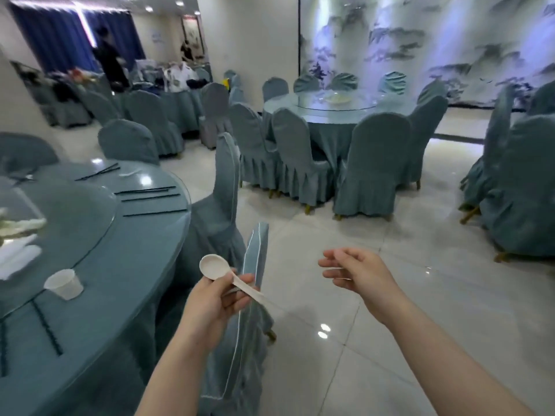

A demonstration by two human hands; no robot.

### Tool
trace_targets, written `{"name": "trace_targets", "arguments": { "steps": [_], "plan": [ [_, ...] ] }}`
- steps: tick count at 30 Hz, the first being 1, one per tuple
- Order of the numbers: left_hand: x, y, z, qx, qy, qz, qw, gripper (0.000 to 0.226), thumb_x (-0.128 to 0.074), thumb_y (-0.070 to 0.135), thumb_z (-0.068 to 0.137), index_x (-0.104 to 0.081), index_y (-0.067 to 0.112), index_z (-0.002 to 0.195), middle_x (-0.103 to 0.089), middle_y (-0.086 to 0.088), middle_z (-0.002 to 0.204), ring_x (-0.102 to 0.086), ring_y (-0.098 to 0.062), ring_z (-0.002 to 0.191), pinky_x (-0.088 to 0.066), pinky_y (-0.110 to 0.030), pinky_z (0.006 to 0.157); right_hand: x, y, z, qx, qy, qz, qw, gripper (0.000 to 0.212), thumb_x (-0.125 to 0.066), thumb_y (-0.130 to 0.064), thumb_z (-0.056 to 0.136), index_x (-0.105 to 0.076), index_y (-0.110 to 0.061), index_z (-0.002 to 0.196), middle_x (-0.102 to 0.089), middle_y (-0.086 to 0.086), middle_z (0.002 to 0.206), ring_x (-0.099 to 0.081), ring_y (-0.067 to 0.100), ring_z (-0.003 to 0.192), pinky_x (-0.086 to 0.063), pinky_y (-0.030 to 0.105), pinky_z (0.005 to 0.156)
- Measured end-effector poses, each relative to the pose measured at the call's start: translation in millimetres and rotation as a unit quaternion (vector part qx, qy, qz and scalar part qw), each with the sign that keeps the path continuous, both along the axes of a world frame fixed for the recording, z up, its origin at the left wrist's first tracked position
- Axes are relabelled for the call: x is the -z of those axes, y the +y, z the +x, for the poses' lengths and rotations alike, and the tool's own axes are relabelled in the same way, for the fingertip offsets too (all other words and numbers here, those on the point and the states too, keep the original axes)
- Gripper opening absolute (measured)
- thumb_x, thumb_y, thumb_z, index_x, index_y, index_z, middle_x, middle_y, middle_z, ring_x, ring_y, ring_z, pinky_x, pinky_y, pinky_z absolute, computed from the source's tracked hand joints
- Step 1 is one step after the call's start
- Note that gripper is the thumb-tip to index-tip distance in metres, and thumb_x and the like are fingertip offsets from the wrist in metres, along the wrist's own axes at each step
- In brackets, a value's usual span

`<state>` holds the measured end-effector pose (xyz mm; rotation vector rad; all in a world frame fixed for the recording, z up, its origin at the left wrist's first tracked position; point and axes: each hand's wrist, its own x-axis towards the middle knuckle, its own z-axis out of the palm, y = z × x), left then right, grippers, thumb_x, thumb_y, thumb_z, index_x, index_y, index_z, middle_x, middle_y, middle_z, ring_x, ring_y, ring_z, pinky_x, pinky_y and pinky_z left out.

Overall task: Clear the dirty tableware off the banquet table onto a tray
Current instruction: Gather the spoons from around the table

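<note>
My left hand (214,298) grips a white plastic spoon (214,267) by its handle, bowl up and to the left, over a chair back beside the round banquet table (126,265). My right hand (357,273) hovers over the floor, fingers loosely curled, holding nothing that I can see. On the table lie a tipped white paper cup (64,284), several pairs of dark chopsticks (150,195), white napkins (18,255) and a small white item (129,174) near the far edge. No tray is in view.
Teal-covered chairs (222,205) stand close along the table's right edge, one (240,340) right under my left hand. A second round table (333,112) ringed by chairs stands ahead. More chairs (522,190) are at the right. Glossy tiled floor (405,295) lies between. A person (109,57) stands far back left.
</note>
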<state>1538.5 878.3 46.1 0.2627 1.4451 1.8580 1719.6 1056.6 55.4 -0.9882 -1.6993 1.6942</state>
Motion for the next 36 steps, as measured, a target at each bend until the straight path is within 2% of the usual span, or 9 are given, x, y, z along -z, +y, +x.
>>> {"name": "trace_targets", "arguments": {
  "steps": [5, 8, 14, 18, 21, 27, 36],
  "plan": [
    [-7, 57, -28, -0.123, 0.011, -0.008, 0.992, 0.010, -0.045, 0.011, 0.098, -0.054, 0.006, 0.100, -0.074, -0.017, 0.092, -0.071, -0.028, 0.078, -0.059, -0.033, 0.064, -6, 100, -75, -0.121, -0.021, 0.009, 0.992, 0.021, -0.048, -0.026, 0.100, -0.069, -0.018, 0.099, -0.075, -0.002, 0.093, -0.071, 0.018, 0.086, -0.052, 0.029, 0.073],
    [-19, 87, -56, -0.181, 0.023, -0.024, 0.983, 0.012, -0.044, 0.011, 0.099, -0.054, 0.006, 0.100, -0.074, -0.015, 0.088, -0.072, -0.025, 0.073, -0.057, -0.027, 0.055, -18, 146, -137, -0.180, -0.028, 0.017, 0.983, 0.021, -0.048, -0.025, 0.099, -0.069, -0.019, 0.098, -0.075, -0.005, 0.091, -0.071, 0.017, 0.085, -0.053, 0.026, 0.071],
    [-31, 161, -142, -0.246, 0.065, -0.031, 0.967, 0.013, -0.044, 0.012, 0.099, -0.054, 0.006, 0.101, -0.074, -0.016, 0.089, -0.072, -0.026, 0.077, -0.056, -0.027, 0.059, -42, 226, -277, -0.298, 0.008, 0.049, 0.953, 0.019, -0.052, -0.023, 0.097, -0.070, -0.020, 0.095, -0.076, -0.005, 0.089, -0.070, 0.014, 0.081, -0.052, 0.026, 0.070],
    [-30, 225, -209, -0.247, 0.069, -0.039, 0.966, 0.014, -0.043, 0.012, 0.098, -0.054, 0.005, 0.103, -0.074, -0.016, 0.090, -0.072, -0.027, 0.080, -0.057, -0.030, 0.061, -52, 281, -353, -0.324, 0.017, 0.044, 0.945, 0.020, -0.050, -0.018, 0.098, -0.070, -0.019, 0.094, -0.076, -0.003, 0.090, -0.070, 0.011, 0.077, -0.054, 0.023, 0.067],
    [-34, 278, -260, -0.256, 0.081, -0.041, 0.962, 0.014, -0.043, 0.009, 0.098, -0.054, 0.004, 0.103, -0.074, -0.016, 0.090, -0.072, -0.028, 0.080, -0.056, -0.036, 0.070, -57, 328, -397, -0.338, 0.015, 0.045, 0.940, 0.019, -0.052, -0.015, 0.097, -0.070, -0.019, 0.094, -0.076, -0.004, 0.089, -0.070, 0.012, 0.079, -0.056, 0.027, 0.074],
    [-55, 406, -350, -0.256, 0.101, -0.026, 0.961, 0.013, -0.044, 0.012, 0.098, -0.056, 0.007, 0.098, -0.074, -0.016, 0.090, -0.073, -0.025, 0.077, -0.056, -0.026, 0.057, -73, 451, -483, -0.328, 0.024, 0.044, 0.943, 0.019, -0.052, -0.014, 0.096, -0.070, -0.019, 0.095, -0.076, -0.005, 0.088, -0.070, 0.014, 0.084, -0.055, 0.026, 0.075],
    [-59, 614, -473, -0.320, 0.072, 0.010, 0.945, 0.012, -0.044, 0.011, 0.098, -0.055, 0.007, 0.097, -0.074, -0.017, 0.089, -0.073, -0.025, 0.076, -0.055, -0.030, 0.059, -83, 668, -613, -0.370, 0.013, 0.049, 0.927, 0.019, -0.051, -0.014, 0.096, -0.069, -0.021, 0.099, -0.075, -0.008, 0.090, -0.070, 0.014, 0.088, -0.054, 0.026, 0.078]
  ]
}}
